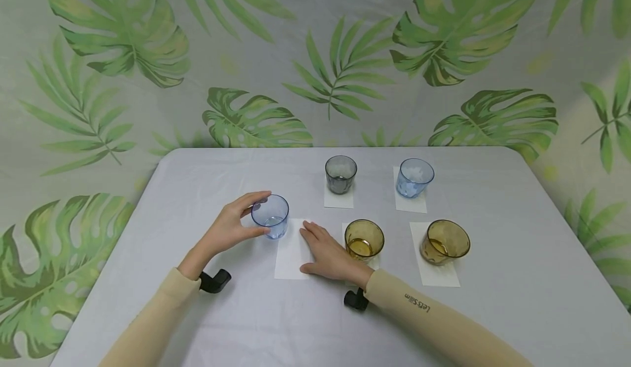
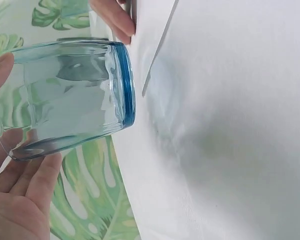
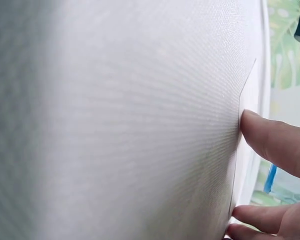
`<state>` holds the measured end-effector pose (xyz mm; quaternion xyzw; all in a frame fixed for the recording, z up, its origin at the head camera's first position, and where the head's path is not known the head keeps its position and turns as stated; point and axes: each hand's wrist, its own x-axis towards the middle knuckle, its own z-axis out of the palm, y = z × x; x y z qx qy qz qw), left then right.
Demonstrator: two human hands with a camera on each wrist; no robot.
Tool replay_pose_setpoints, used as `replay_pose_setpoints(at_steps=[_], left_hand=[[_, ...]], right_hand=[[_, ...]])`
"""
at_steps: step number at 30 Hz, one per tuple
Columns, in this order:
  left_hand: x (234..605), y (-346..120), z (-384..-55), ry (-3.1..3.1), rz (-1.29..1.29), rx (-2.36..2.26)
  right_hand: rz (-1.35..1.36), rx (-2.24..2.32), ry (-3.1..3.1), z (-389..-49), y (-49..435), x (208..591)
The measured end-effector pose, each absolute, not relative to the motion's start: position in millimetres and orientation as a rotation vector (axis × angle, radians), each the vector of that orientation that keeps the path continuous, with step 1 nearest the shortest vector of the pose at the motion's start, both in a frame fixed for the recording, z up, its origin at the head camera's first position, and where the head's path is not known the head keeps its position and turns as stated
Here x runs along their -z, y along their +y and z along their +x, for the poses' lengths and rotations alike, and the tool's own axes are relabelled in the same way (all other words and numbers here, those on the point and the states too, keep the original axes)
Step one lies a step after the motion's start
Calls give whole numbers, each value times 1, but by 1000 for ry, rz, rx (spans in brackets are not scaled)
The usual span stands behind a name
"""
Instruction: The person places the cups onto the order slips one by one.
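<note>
My left hand (image 1: 228, 225) grips a clear blue glass tumbler (image 1: 272, 220) near its rim, thumb on one side and fingers on the other. The tumbler is upright, its thick base close over the cloth at the left edge of a white paper sheet (image 1: 287, 257). In the left wrist view the same tumbler (image 2: 70, 95) looks empty. My right hand (image 1: 327, 254) lies on the right part of that sheet, fingers spread and fairly straight. The right wrist view shows its thumb and fingertips touching the paper (image 3: 246, 155).
Right of my hands, an amber glass (image 1: 363, 238) stands partly behind the right wrist, with another amber glass (image 1: 443, 241) further right. Behind them are a grey glass (image 1: 340, 174) and a light blue glass (image 1: 415, 178). Each stands on white paper over the white tablecloth (image 1: 246, 323).
</note>
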<state>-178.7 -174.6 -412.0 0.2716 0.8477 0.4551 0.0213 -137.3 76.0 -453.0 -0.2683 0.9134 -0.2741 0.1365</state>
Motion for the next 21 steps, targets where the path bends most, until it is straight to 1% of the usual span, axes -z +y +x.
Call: replay_pose_setpoints(at_steps=[21], left_hand=[[423,-156,-165,2487,949,-1422]], right_hand=[[-785,816,2635,-138,77,453]])
